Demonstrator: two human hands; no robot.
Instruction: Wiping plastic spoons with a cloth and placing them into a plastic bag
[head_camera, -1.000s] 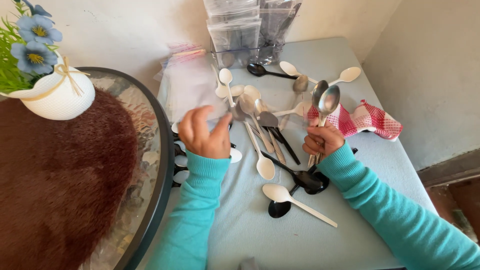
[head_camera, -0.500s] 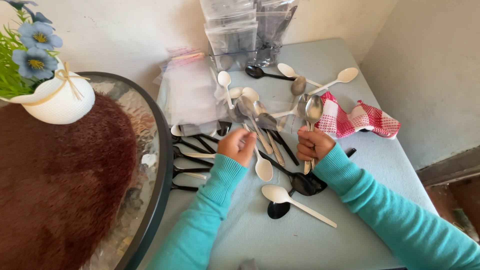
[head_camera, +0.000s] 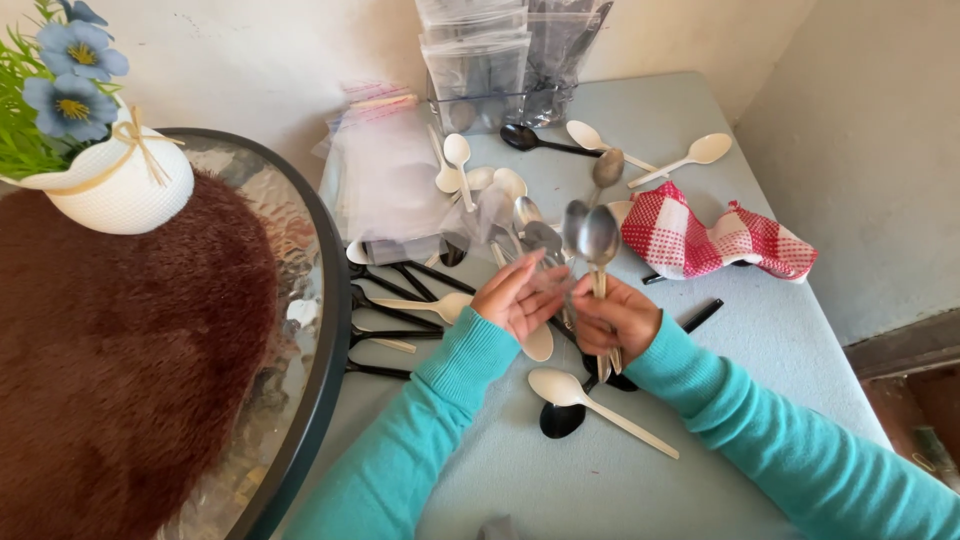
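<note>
Both arms in turquoise knit sleeves reach in from the bottom edge and meet at the middle. The left hand (head_camera: 517, 297) lies half open, palm turned up and to the right, fingers (head_camera: 545, 283) extended toward the other hand. The right hand (head_camera: 618, 316) is curled into a fist, knuckles outward, thumb on top. The two hands sit just beside each other, fingertips nearly touching.

Bright daylight, soft, no harsh glare. Sun patch on far wall, top left, and on white flower pot (head_camera: 120, 190). Soft shadows under spoons on pale blue counter (head_camera: 700, 400). Hands slightly motion-blurred, esp. left hand (head_camera: 512, 300); clear bags (head_camera: 480, 70) far side a bit hazy. Wide-angle bend at edges; near corners soft.
</note>
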